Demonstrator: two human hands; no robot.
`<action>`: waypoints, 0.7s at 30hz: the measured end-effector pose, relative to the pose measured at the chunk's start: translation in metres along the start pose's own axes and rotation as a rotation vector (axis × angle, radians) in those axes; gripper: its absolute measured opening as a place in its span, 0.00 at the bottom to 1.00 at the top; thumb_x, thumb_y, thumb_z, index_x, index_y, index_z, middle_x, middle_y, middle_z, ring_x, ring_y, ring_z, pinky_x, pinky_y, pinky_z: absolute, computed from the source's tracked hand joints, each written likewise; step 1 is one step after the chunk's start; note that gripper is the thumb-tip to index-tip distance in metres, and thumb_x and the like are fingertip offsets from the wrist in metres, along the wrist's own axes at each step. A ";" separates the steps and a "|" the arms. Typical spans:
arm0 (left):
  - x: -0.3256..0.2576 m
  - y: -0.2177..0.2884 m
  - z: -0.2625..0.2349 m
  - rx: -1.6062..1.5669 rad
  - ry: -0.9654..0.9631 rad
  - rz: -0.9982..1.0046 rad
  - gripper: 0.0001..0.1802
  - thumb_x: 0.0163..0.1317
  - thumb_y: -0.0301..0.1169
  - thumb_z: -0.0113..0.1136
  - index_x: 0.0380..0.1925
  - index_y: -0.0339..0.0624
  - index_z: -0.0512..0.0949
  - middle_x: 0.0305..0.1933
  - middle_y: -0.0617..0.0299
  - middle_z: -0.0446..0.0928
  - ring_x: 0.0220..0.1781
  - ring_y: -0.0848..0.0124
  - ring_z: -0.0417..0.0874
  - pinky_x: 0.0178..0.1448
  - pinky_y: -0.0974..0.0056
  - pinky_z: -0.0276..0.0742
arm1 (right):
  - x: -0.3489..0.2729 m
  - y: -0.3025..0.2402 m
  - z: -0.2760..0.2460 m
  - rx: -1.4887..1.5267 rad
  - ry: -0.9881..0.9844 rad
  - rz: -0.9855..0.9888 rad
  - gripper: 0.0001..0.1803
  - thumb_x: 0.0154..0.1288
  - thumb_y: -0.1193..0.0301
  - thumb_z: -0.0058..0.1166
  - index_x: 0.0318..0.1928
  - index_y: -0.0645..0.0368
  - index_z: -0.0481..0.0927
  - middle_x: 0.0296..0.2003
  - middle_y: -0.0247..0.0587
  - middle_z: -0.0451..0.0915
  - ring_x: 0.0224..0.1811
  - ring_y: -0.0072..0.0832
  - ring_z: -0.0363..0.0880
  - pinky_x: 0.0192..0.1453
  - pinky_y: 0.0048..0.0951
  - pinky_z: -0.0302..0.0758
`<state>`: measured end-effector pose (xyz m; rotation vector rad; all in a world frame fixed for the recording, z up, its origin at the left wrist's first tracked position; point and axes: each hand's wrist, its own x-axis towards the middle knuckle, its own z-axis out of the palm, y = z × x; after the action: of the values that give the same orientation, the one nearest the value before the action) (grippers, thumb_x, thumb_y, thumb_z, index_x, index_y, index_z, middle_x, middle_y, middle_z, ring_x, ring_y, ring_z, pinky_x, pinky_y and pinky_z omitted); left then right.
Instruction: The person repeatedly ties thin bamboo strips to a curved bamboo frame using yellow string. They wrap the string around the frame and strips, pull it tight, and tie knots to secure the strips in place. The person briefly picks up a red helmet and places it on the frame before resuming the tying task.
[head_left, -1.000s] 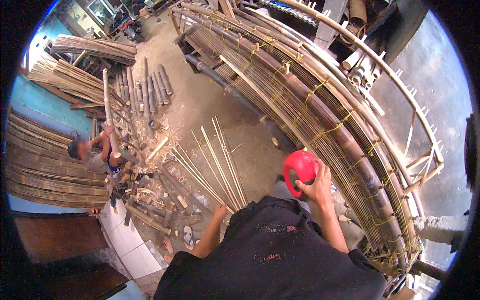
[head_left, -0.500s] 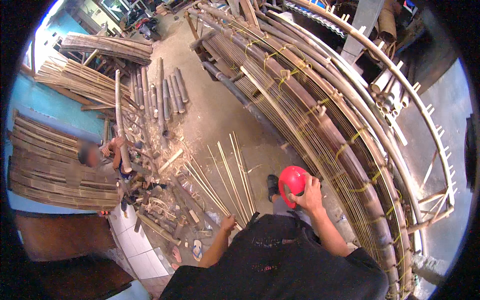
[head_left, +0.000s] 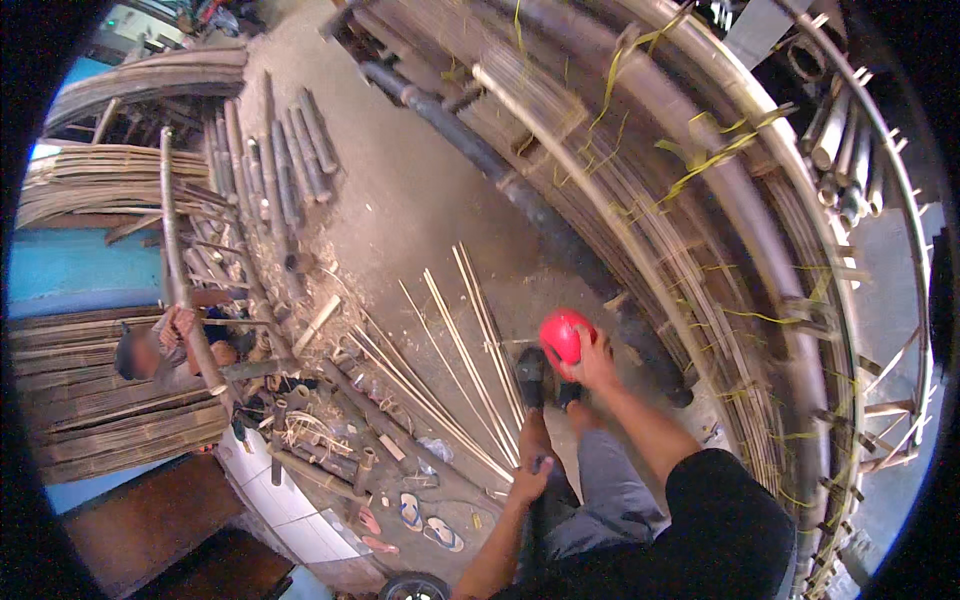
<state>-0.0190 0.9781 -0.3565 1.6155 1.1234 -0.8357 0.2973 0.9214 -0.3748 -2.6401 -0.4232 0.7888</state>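
Note:
My right hand (head_left: pixel 597 364) grips a glossy red rounded thing (head_left: pixel 564 332) held out ahead of my legs; its exact kind does not show. My left hand (head_left: pixel 531 480) is low beside my left leg, its fingers curled. A small dark spot shows at those fingers, and whatever they hold I cannot make out. Close to that hand lie the near ends of several long, pale bamboo strips (head_left: pixel 468 345), fanned out across the floor. The strips spread apart toward their far ends.
A long bamboo frame (head_left: pixel 640 215) with yellow ties curves along my right. At left, a person (head_left: pixel 165 350) grips an upright bamboo pole (head_left: pixel 172 220). Cut bamboo lengths (head_left: pixel 290 150), shavings and sandals (head_left: pixel 442 534) lie on the floor. Bundled slats (head_left: pixel 110 395) stand behind the person.
My view has shifted, bringing my legs and the sandals more into sight. My right hand still holds the red thing, now farther from my body. My left hand has come nearer my leg.

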 end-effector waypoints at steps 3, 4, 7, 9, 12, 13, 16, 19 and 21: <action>-0.010 0.029 0.009 0.112 0.167 -0.034 0.51 0.59 0.68 0.54 0.74 0.50 0.57 0.72 0.25 0.54 0.72 0.32 0.61 0.71 0.42 0.62 | 0.088 0.029 0.107 0.035 0.104 0.039 0.57 0.43 0.56 0.74 0.72 0.42 0.53 0.63 0.65 0.57 0.65 0.63 0.62 0.66 0.56 0.68; -0.013 0.031 0.004 0.161 0.187 -0.033 0.51 0.58 0.68 0.55 0.74 0.52 0.57 0.72 0.25 0.52 0.71 0.31 0.60 0.71 0.41 0.61 | 0.113 0.043 0.140 0.106 0.118 0.129 0.57 0.43 0.56 0.74 0.72 0.41 0.53 0.63 0.65 0.57 0.65 0.63 0.62 0.66 0.56 0.68; 0.001 0.030 -0.006 0.134 0.241 -0.018 0.50 0.57 0.66 0.58 0.73 0.54 0.58 0.70 0.26 0.55 0.69 0.30 0.62 0.70 0.38 0.62 | 0.183 0.071 0.201 0.241 0.226 0.400 0.56 0.45 0.56 0.74 0.72 0.42 0.52 0.63 0.68 0.58 0.66 0.63 0.62 0.65 0.56 0.69; 0.004 0.026 -0.015 0.110 0.238 -0.032 0.49 0.57 0.64 0.61 0.73 0.53 0.59 0.69 0.26 0.57 0.68 0.30 0.63 0.68 0.38 0.64 | 0.217 0.099 0.220 0.292 0.353 0.493 0.57 0.45 0.53 0.74 0.72 0.47 0.52 0.64 0.69 0.59 0.67 0.64 0.62 0.66 0.56 0.67; 0.012 0.026 -0.018 0.138 0.218 -0.086 0.48 0.57 0.60 0.65 0.72 0.53 0.59 0.67 0.24 0.58 0.66 0.30 0.65 0.66 0.38 0.66 | 0.245 0.133 0.236 0.319 0.508 0.461 0.58 0.47 0.47 0.72 0.72 0.57 0.55 0.68 0.66 0.60 0.69 0.60 0.62 0.71 0.53 0.62; 0.014 0.024 -0.018 0.143 0.228 -0.069 0.47 0.57 0.59 0.65 0.72 0.53 0.59 0.67 0.24 0.58 0.66 0.30 0.65 0.66 0.38 0.66 | 0.253 0.140 0.231 0.347 0.501 0.475 0.57 0.48 0.46 0.71 0.72 0.59 0.56 0.69 0.64 0.60 0.70 0.58 0.61 0.72 0.52 0.60; 0.018 0.026 -0.022 0.162 0.250 -0.037 0.47 0.57 0.57 0.67 0.72 0.53 0.60 0.66 0.23 0.58 0.65 0.30 0.65 0.66 0.38 0.66 | 0.271 0.160 0.229 0.343 0.436 0.532 0.55 0.51 0.42 0.68 0.71 0.62 0.62 0.71 0.57 0.61 0.72 0.52 0.61 0.74 0.48 0.57; 0.024 0.033 -0.030 0.197 0.234 -0.031 0.47 0.56 0.55 0.68 0.72 0.53 0.58 0.66 0.23 0.58 0.65 0.30 0.65 0.66 0.39 0.66 | 0.287 0.166 0.225 0.082 0.489 0.436 0.49 0.55 0.41 0.64 0.69 0.61 0.67 0.71 0.52 0.64 0.72 0.50 0.62 0.74 0.45 0.58; 0.027 0.035 -0.036 0.215 0.205 -0.001 0.49 0.56 0.54 0.68 0.74 0.54 0.55 0.67 0.24 0.58 0.65 0.30 0.65 0.67 0.39 0.65 | 0.295 0.185 0.230 -0.061 0.595 0.256 0.46 0.58 0.40 0.61 0.67 0.60 0.70 0.68 0.50 0.68 0.70 0.50 0.65 0.73 0.45 0.59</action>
<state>0.0240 1.0161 -0.3587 1.9139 1.2086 -0.8277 0.4349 0.9238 -0.7690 -2.8444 0.0541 0.0261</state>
